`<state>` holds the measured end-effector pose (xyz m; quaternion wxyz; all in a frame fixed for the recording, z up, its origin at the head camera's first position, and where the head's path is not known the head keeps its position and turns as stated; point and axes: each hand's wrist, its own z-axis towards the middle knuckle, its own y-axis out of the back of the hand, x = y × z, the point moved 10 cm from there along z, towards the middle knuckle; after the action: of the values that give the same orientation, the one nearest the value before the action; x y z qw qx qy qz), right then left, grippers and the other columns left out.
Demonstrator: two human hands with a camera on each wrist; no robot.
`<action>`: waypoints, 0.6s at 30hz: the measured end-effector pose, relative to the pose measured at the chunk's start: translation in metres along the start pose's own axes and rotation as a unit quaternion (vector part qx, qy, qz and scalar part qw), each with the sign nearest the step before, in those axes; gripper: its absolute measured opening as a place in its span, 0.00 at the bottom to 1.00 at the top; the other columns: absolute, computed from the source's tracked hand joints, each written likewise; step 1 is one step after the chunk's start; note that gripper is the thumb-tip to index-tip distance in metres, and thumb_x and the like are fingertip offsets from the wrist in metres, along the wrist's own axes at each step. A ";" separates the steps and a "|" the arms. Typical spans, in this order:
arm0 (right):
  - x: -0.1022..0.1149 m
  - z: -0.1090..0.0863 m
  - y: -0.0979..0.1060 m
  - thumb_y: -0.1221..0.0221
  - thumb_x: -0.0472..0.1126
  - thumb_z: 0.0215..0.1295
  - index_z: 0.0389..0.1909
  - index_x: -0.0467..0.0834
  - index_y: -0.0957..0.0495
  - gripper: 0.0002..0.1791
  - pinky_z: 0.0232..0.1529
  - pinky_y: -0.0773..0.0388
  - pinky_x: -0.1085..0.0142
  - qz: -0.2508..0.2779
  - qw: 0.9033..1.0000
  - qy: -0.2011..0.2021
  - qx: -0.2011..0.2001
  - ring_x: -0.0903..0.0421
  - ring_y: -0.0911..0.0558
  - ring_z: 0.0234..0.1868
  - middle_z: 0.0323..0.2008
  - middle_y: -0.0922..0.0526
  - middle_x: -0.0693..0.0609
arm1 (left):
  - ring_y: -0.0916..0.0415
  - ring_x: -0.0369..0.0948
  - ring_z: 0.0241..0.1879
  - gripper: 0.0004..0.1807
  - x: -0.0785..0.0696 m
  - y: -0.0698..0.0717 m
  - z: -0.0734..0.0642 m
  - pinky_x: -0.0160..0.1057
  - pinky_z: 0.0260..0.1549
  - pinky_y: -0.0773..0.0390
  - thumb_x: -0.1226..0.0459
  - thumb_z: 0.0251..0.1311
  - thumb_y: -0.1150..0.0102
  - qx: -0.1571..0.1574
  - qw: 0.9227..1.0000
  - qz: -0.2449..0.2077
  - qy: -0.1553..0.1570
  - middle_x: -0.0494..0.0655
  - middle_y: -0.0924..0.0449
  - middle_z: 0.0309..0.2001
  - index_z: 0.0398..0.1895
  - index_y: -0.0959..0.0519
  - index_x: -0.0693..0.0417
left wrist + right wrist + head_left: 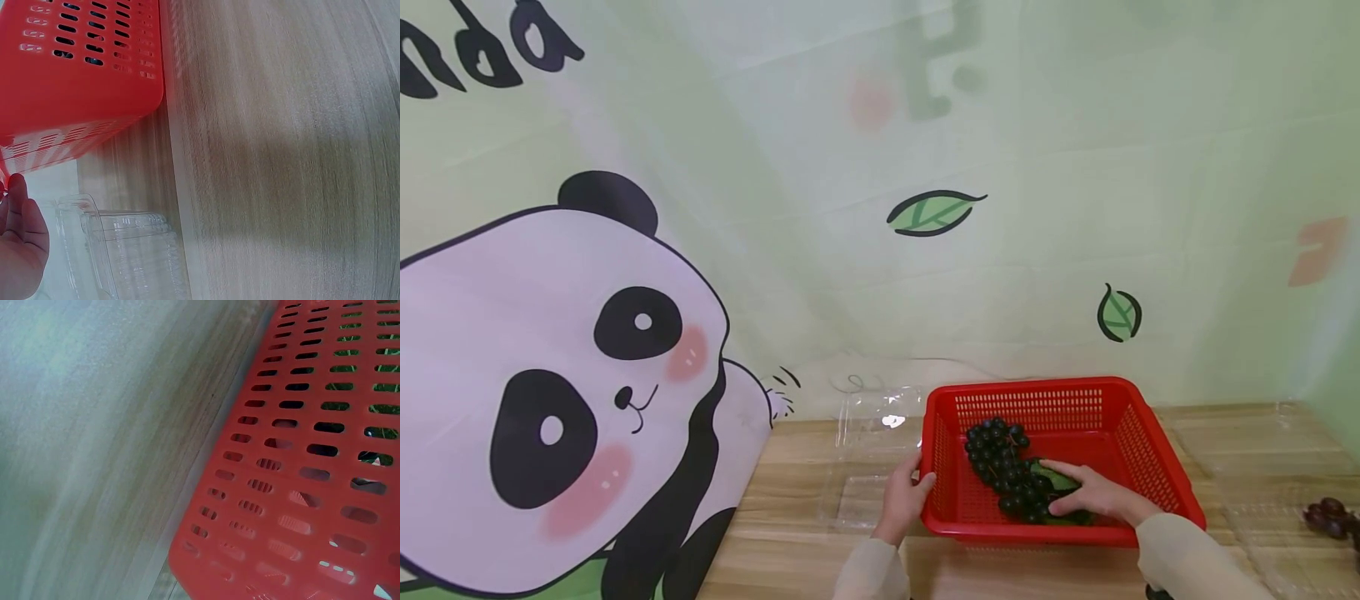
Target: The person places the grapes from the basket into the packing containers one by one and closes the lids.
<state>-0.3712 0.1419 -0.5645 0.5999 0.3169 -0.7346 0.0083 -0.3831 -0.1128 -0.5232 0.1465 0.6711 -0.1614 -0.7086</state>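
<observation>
A red plastic basket [1120,533] with slotted walls stands on the wooden table. Inside it, on the left and toward the front, lies a bunch of black grapes [996,454] with green leaves [1056,477] at its near end. My left hand [904,502] grips the basket's left rim between thumb and fingers; the left wrist view shows its fingertips at the rim too. Reaching over the front rim, my right hand [1101,495] rests on the leaves and near grapes, thumb and forefinger spread. The basket wall [281,462] hides that hand's work in the right wrist view.
Left of the basket lies an open clear plastic box [865,500]. Another clear plastic container [1262,508] is at the right, with dark red grapes [1330,518] by the frame's edge. A panda-print cloth [820,250] hangs behind the table.
</observation>
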 end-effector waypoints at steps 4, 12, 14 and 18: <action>0.001 0.002 -0.001 0.50 0.55 0.60 0.65 0.42 0.45 0.36 0.52 0.43 0.37 -0.015 1.000 -0.004 0.005 0.34 0.46 0.61 0.63 0.46 0.34 | 0.24 0.41 0.33 0.25 0.001 0.000 0.000 0.38 0.29 0.20 0.66 0.56 0.46 0.001 1.000 -0.002 0.007 0.56 0.25 0.44 0.59 0.34 0.55; 0.014 0.000 0.001 0.53 0.48 0.64 0.61 0.35 0.41 0.29 0.52 0.42 0.38 -0.072 0.995 0.065 0.003 0.31 0.44 0.60 0.62 0.44 0.30 | 0.23 0.43 0.34 0.26 0.002 -0.001 0.000 0.39 0.29 0.20 0.65 0.56 0.46 0.005 1.000 -0.008 0.013 0.56 0.26 0.45 0.59 0.34 0.54; 0.014 0.000 0.002 0.50 0.46 0.62 0.61 0.36 0.41 0.29 0.52 0.41 0.38 -0.076 0.995 0.071 -0.002 0.31 0.44 0.60 0.61 0.44 0.30 | 0.23 0.44 0.35 0.26 0.002 -0.001 0.000 0.39 0.29 0.20 0.65 0.56 0.46 0.006 1.000 -0.009 0.012 0.56 0.26 0.46 0.59 0.34 0.54; 0.008 0.003 0.003 0.47 0.45 0.59 0.63 0.38 0.42 0.32 0.52 0.41 0.38 -0.077 0.995 0.059 -0.012 0.32 0.44 0.60 0.62 0.44 0.31 | 0.23 0.43 0.35 0.25 0.002 -0.001 0.000 0.39 0.30 0.20 0.65 0.56 0.46 0.005 1.000 -0.008 0.010 0.56 0.26 0.46 0.59 0.34 0.54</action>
<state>-0.3762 0.1390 -0.5571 0.6452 0.3643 -0.6710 -0.0281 -0.3833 -0.1130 -0.5254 0.1391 0.6801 -0.1585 -0.7021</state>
